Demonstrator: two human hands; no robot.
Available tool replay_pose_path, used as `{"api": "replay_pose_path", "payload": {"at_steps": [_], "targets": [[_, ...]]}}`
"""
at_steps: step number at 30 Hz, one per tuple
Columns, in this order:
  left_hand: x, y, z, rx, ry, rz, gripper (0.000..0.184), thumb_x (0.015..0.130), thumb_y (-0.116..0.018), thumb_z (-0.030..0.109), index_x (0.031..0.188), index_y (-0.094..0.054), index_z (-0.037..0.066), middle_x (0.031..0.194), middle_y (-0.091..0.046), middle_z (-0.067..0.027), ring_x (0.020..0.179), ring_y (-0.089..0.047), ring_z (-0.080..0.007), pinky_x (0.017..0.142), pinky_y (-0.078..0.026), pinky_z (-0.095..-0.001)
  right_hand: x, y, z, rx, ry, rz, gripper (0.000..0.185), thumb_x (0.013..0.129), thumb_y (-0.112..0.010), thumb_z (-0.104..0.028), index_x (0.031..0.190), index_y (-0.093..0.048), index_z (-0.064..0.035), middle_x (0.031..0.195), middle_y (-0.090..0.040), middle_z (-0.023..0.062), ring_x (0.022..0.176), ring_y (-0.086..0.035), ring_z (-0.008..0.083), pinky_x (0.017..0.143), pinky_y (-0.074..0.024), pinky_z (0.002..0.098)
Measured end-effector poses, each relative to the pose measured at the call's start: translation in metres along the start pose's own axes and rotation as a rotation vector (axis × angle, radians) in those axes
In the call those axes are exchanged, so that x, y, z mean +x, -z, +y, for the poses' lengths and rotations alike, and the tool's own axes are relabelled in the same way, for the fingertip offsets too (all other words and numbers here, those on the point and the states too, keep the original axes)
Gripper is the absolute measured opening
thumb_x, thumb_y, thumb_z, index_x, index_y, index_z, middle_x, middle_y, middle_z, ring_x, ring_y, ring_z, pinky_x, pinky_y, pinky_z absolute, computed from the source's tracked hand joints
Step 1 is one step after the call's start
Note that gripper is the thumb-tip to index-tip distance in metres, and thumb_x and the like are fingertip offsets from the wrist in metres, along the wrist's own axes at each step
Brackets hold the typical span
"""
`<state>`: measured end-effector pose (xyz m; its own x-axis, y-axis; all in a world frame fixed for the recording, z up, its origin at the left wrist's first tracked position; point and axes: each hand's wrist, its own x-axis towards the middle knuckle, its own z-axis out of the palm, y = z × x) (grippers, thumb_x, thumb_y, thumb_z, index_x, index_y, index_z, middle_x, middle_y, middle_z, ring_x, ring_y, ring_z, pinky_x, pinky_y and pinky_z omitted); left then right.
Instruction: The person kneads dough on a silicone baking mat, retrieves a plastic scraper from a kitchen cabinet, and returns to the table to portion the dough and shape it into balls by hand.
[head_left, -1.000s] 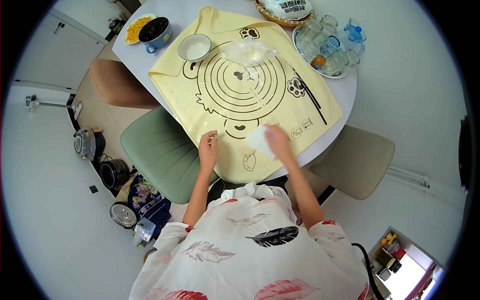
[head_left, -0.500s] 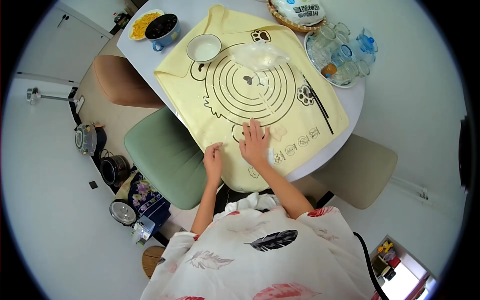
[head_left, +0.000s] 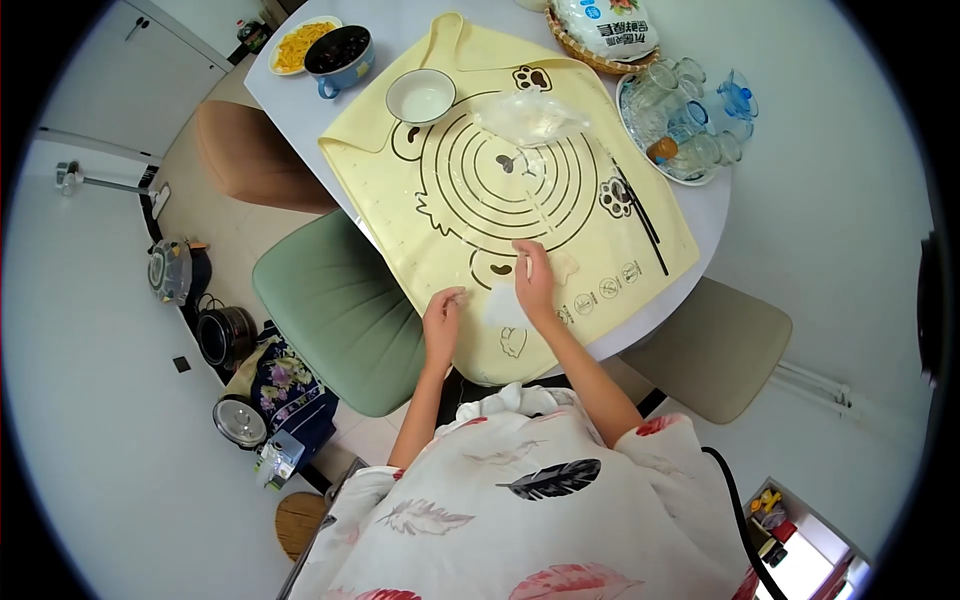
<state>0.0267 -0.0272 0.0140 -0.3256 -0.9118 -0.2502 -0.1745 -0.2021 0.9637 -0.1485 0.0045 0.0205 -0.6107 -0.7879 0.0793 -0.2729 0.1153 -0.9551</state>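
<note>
On the yellow mat (head_left: 390,215) near the table's front edge lies a white sheet (head_left: 502,306). My right hand (head_left: 535,283) is at its right edge, fingers curled together; whether something small is between them is hidden. A pale flat piece of dough (head_left: 565,268) lies just right of that hand. My left hand (head_left: 442,316) hovers at the mat's front left edge, left of the sheet, with its fingers bent inward. A clear plastic bag (head_left: 533,117) with pale contents and a white bowl (head_left: 421,97) sit farther back on the mat.
Black chopsticks (head_left: 640,220) lie on the mat's right side. A tray of glasses (head_left: 690,180) and a basket (head_left: 590,56) with a white package stand back right. Back left are a blue cup (head_left: 342,72) and a plate of yellow food (head_left: 300,45). Chairs flank the table.
My right hand passed over the white sheet, lay spread near it, and has now drawn its fingers together at the sheet's right edge. The view has shifted slightly.
</note>
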Motion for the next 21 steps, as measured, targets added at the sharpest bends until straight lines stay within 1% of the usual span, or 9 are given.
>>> {"api": "replay_pose_path", "payload": {"at_steps": [2, 3, 5, 9, 12, 14, 15, 17, 21], "targets": [[0.005, -0.001, -0.003, 0.003, -0.002, -0.038, 0.024, 0.086, -0.041, -0.001, 0.101, -0.059, 0.0, 0.091, -0.061, -0.0036, 0.079, -0.054, -0.0091, 0.072, -0.043, -0.0209, -0.009, 0.018, -0.001, -0.482, -0.027, -0.247, 0.033, 0.072, -0.066, -0.016, 0.1, -0.054, -0.0017, 0.108, -0.05, 0.0152, 0.104, -0.045, 0.0292, 0.091, -0.0351, 0.0388], [0.007, -0.002, -0.008, 0.017, -0.005, -0.072, 0.024, 0.086, -0.041, -0.001, 0.101, -0.059, 0.0, 0.09, -0.061, -0.0035, 0.079, -0.054, -0.0089, 0.071, -0.043, -0.0206, -0.018, 0.026, -0.005, -0.483, -0.024, -0.236, 0.033, 0.072, -0.066, -0.016, 0.1, -0.054, -0.0017, 0.108, -0.05, 0.0152, 0.104, -0.045, 0.0292, 0.091, -0.0351, 0.0388], [0.011, -0.006, -0.012, 0.034, -0.01, -0.117, 0.024, 0.086, -0.041, -0.001, 0.102, -0.059, 0.001, 0.09, -0.061, -0.0033, 0.079, -0.053, -0.0086, 0.07, -0.043, -0.0203, -0.039, 0.04, -0.014, -0.968, 0.293, -0.345, 0.047, 0.061, -0.076, -0.023, 0.096, -0.053, -0.0005, 0.106, -0.048, 0.0152, 0.103, -0.044, 0.0296, 0.087, -0.0371, 0.0379], [0.019, -0.011, -0.012, 0.105, -0.046, -0.207, 0.023, 0.086, -0.043, 0.001, 0.103, -0.058, 0.0, 0.089, -0.06, -0.0033, 0.077, -0.053, -0.0087, 0.069, -0.043, -0.0208, -0.046, 0.037, -0.016, -0.982, 0.132, -0.308, 0.058, 0.051, -0.081, -0.027, 0.094, -0.053, -0.0006, 0.103, -0.046, 0.0142, 0.101, -0.043, 0.0284, 0.083, -0.0384, 0.037], [0.021, -0.011, -0.009, 0.165, -0.053, -0.237, 0.022, 0.086, -0.044, 0.003, 0.104, -0.057, 0.0, 0.09, -0.06, -0.0033, 0.078, -0.054, -0.0092, 0.069, -0.044, -0.0214, -0.05, 0.038, -0.014, -0.96, 0.07, -0.256, 0.046, 0.058, -0.076, -0.022, 0.092, -0.052, -0.0031, 0.093, -0.048, 0.0122, 0.093, -0.046, 0.0273, 0.08, -0.0389, 0.0371], [0.024, -0.009, -0.008, 0.208, -0.056, -0.248, 0.022, 0.087, -0.045, 0.005, 0.105, -0.056, 0.0, 0.091, -0.06, -0.0035, 0.078, -0.054, -0.0095, 0.069, -0.044, -0.0218, -0.063, 0.044, -0.012, -0.76, 0.117, -0.346, 0.029, 0.065, -0.069, -0.013, 0.088, -0.052, -0.0053, 0.085, -0.051, 0.0099, 0.085, -0.048, 0.0268, 0.077, -0.0398, 0.038], [0.026, -0.007, -0.008, 0.206, 0.01, -0.273, 0.023, 0.088, -0.044, 0.008, 0.105, -0.057, 0.001, 0.092, -0.06, -0.0035, 0.079, -0.054, -0.0099, 0.07, -0.044, -0.0221, -0.067, 0.049, -0.014, -0.759, 0.112, -0.343, 0.029, 0.065, -0.069, -0.013, 0.088, -0.052, -0.0053, 0.085, -0.051, 0.0099, 0.085, -0.048, 0.0268, 0.077, -0.0398, 0.038], [0.027, -0.005, -0.01, 0.207, 0.075, -0.306, 0.024, 0.089, -0.043, 0.012, 0.106, -0.057, 0.001, 0.092, -0.06, -0.0036, 0.079, -0.055, -0.0103, 0.07, -0.045, -0.0224, -0.076, 0.061, -0.019, -0.645, 0.394, -0.339, 0.018, 0.069, -0.061, -0.006, 0.084, -0.052, -0.007, 0.081, -0.052, 0.0087, 0.081, -0.05, 0.0273, 0.074, -0.0405, 0.0389], [0.021, -0.013, 0.014, 0.205, 0.146, -0.52, 0.031, 0.091, -0.042, 0.022, 0.11, -0.057, 0.002, 0.092, -0.061, -0.0042, 0.079, -0.055, -0.0114, 0.071, -0.045, -0.0251, -0.094, 0.076, -0.034, -0.489, 0.31, -0.431, 0.016, 0.072, -0.057, -0.004, 0.087, -0.054, -0.0067, 0.085, -0.053, 0.0099, 0.085, -0.05, 0.0283, 0.075, -0.0407, 0.0391]]}}
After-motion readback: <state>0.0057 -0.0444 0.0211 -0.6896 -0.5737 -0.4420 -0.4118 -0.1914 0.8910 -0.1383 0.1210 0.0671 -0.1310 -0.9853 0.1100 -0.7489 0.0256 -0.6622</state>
